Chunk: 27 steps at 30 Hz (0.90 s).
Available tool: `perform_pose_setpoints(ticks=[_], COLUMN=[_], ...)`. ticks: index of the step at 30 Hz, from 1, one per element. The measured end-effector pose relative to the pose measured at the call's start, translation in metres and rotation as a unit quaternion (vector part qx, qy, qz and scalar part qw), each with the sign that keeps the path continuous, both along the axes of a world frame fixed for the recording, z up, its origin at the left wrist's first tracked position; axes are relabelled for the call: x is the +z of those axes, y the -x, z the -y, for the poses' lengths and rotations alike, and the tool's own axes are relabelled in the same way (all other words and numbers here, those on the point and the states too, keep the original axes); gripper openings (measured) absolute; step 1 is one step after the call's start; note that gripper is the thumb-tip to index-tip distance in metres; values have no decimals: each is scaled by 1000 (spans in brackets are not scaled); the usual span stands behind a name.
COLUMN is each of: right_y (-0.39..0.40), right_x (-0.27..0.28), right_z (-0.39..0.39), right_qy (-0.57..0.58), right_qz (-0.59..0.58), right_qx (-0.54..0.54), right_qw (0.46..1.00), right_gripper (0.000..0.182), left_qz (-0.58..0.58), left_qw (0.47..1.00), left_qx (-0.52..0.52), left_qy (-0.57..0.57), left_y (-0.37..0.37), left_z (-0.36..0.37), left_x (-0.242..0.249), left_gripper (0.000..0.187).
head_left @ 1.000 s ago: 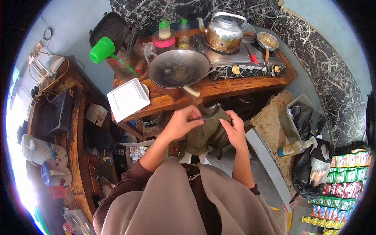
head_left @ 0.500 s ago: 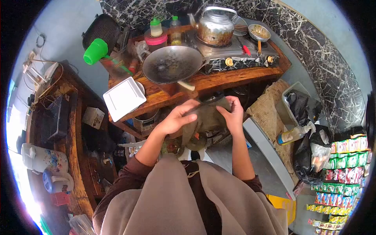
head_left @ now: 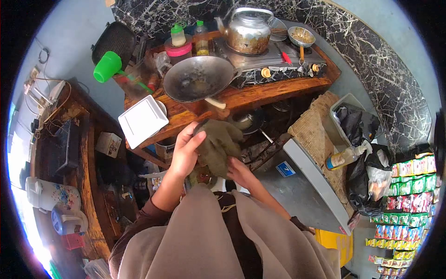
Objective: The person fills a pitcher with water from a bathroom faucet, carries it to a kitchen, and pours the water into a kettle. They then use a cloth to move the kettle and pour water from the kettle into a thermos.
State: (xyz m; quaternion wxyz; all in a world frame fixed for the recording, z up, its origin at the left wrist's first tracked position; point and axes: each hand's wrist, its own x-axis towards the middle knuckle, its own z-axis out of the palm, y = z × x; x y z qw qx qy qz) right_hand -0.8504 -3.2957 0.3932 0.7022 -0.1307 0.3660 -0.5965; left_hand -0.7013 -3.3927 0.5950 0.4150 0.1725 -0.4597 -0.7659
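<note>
An olive-green cloth (head_left: 217, 143) hangs in loose folds in front of me, below the edge of the wooden counter. My left hand (head_left: 186, 151) is closed on its upper left edge, thumb on top. Lower down, my right hand (head_left: 240, 172) is closed at the cloth's lower right edge, its fingertips partly hidden by the fabric. Just beyond the cloth, on the counter, stands a dark wok (head_left: 199, 80) with a pale handle that points toward me.
A kettle (head_left: 248, 33) and a small pan (head_left: 302, 36) sit on the stove (head_left: 274, 69). A white tray (head_left: 143, 121) lies at the counter's left corner. On the right are a grey fridge-like box (head_left: 297, 186), a pump bottle (head_left: 346, 158) and hanging sachets (head_left: 411, 202).
The cloth has moved left and now hangs lower. My left hand has shifted left and turned more upright; my right hand has dropped down and left to the cloth's lower part.
</note>
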Motion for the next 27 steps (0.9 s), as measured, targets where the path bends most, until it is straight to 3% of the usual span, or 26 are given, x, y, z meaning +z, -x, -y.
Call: perform_pose_setpoints(ticks=[1, 3, 4, 7, 9, 10, 12, 16, 18, 20, 21, 22, 24, 26, 27], right_y=[-1, -2, -3, -4, 4, 10, 23, 39, 51, 54, 59, 59, 56, 62, 62], right_x=[0, 1, -1, 5, 18, 24, 34, 88, 120, 147, 144, 145, 156, 142, 146], right_z=[3, 8, 11, 15, 11, 8, 3, -1, -5, -13, -5, -6, -9, -12, -13], right_qy=[0, 64, 64, 81, 43, 43, 57, 36, 66, 16, 108, 108, 175, 236, 223], right_qz=[-1, 173, 172, 102, -35, -35, -276, -341, -402, -313, -99, -97, 61, 15, -97], right_qx=[-1, 47, 48, 4, -116, -115, -152, -168, -102, -155, -186, -188, -144, -92, -72], right_qw=[1000, 982, 982, 991, 992, 992, 947, 924, 908, 937, 972, 972, 972, 967, 967], right_gripper=[58, 57, 57, 53, 52, 52, 42, 31, 19, 28, 40, 40, 48, 44, 44], left_qz=[-30, -42, -53, -70, -86, -84, -79, -64, -47, -58, -71, -84, -83, -83, -83], left_qw=[999, 999, 998, 997, 994, 993, 993, 992, 985, 988, 988, 988, 988, 986, 986], left_qx=[-27, -19, -9, 26, 46, 58, 78, 99, 146, 130, 126, 122, 117, 134, 134], left_qy=[23, 24, 24, 14, 38, 61, 44, 47, 74, 66, 54, 43, 52, 57, 58], left_y=[-5, -4, -4, -9, -20, -25, -32, -38, -40, -43, -44, -44, -41, -37, -38], left_z=[6, 2, 1, -4, 1, 4, 8, 12, 13, 16, 17, 17, 16, 14, 15], left_x=[-11, -11, -8, 4, 4, 4, 4, 0, 4, 5, 5, 4, 4, 6, 6], left_gripper=[25, 27, 30, 16, 21, 22, 22, 24, 27, 29, 30, 31, 32, 30, 30])
